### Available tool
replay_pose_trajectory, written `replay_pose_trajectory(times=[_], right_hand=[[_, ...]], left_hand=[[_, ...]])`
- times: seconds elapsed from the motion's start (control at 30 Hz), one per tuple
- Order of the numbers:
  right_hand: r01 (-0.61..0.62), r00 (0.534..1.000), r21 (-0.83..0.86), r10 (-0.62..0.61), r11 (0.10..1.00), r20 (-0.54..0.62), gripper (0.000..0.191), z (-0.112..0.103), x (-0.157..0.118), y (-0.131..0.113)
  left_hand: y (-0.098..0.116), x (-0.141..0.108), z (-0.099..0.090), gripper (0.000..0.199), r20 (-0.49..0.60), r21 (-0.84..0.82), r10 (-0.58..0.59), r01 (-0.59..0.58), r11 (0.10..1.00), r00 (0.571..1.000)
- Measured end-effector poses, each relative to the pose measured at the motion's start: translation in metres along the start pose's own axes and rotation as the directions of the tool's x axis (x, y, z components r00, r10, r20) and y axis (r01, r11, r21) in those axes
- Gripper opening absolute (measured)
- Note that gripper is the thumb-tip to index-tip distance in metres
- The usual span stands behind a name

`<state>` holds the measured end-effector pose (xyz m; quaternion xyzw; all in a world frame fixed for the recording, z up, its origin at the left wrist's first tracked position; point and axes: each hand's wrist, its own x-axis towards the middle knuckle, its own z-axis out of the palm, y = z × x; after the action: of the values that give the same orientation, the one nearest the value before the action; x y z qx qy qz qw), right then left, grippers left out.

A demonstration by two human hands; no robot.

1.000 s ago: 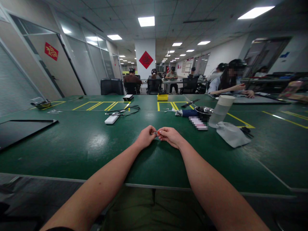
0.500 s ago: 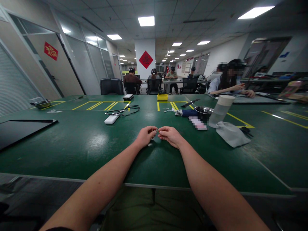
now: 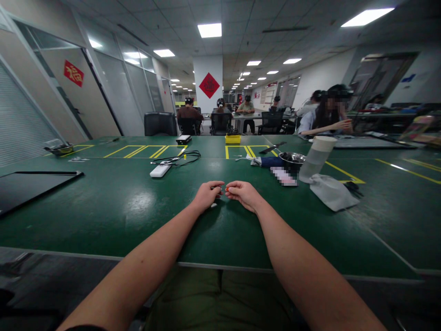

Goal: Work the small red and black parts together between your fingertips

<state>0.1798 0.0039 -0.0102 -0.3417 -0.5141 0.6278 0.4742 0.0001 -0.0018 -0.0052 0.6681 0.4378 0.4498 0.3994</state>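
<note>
Over the green table [image 3: 227,239], my left hand [image 3: 207,195] and my right hand [image 3: 244,195] face each other with their fingertips a small gap apart. A small orange-red piece [image 3: 227,189] shows in the pinch of my right thumb and fingers; its kind is too small to make out. My left thumb and fingers are closed around something tiny and pale, mostly hidden. Just under the left hand lies a small white piece [image 3: 214,205] on the table top.
Left of my hands lies a white power bank [image 3: 160,170] with black cables. To the right stand a tall translucent cup [image 3: 316,158], a metal bowl [image 3: 292,159] and a pale cloth pouch [image 3: 332,192]. A dark flat panel [image 3: 34,188] lies far left. A co-worker [image 3: 327,115] sits across, at right.
My fingertips have drawn slightly apart, and the orange-red piece in my right fingers shows more clearly. The white piece under my left hand is more visible. The co-worker's hands have shifted.
</note>
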Motion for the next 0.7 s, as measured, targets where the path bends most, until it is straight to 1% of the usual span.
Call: replay_pose_trajectory(times=[0.1,0.17,0.27,0.37,0.47,0.6,0.7], right_hand=[[0.0,1.0,0.003,0.0,1.0,-0.011,0.018,0.0015,-0.0012,-0.0011],[-0.001,1.0,0.008,0.001,1.0,-0.018,0.017,0.0023,-0.0016,-0.0013],[-0.004,1.0,0.018,0.005,1.0,-0.017,0.017,0.0026,-0.0014,-0.0009],[-0.003,1.0,0.01,0.003,1.0,-0.009,0.017,0.0022,-0.0012,-0.0007],[0.0,1.0,-0.014,0.0,1.0,-0.001,0.018,0.0021,-0.0016,-0.0012],[0.003,1.0,-0.031,-0.004,1.0,-0.005,0.017,0.0021,-0.0013,-0.001],[-0.009,1.0,-0.006,0.009,1.0,-0.013,0.015,0.0016,-0.0002,0.0005]], left_hand=[[-0.0016,0.0006,0.0007,0.035,-0.013,-0.076,-0.014,0.013,0.997,1.0],[-0.002,0.0007,0.0006,0.035,-0.011,-0.05,-0.003,0.003,0.999,1.0],[-0.0026,0.0005,0.0001,0.035,0.008,0.013,0.043,-0.043,0.999,0.999],[-0.0024,0.0001,0.0002,0.028,0.024,0.032,0.073,-0.073,0.997,0.997],[-0.0015,-0.0004,0.0006,0.021,0.051,0.048,0.087,-0.089,0.995,0.995],[-0.0004,-0.0016,0.0007,0.02,0.079,0.073,0.095,-0.101,0.992,0.992],[0.0002,-0.0028,0.0011,0.022,0.108,0.061,0.088,-0.095,0.994,0.99]])
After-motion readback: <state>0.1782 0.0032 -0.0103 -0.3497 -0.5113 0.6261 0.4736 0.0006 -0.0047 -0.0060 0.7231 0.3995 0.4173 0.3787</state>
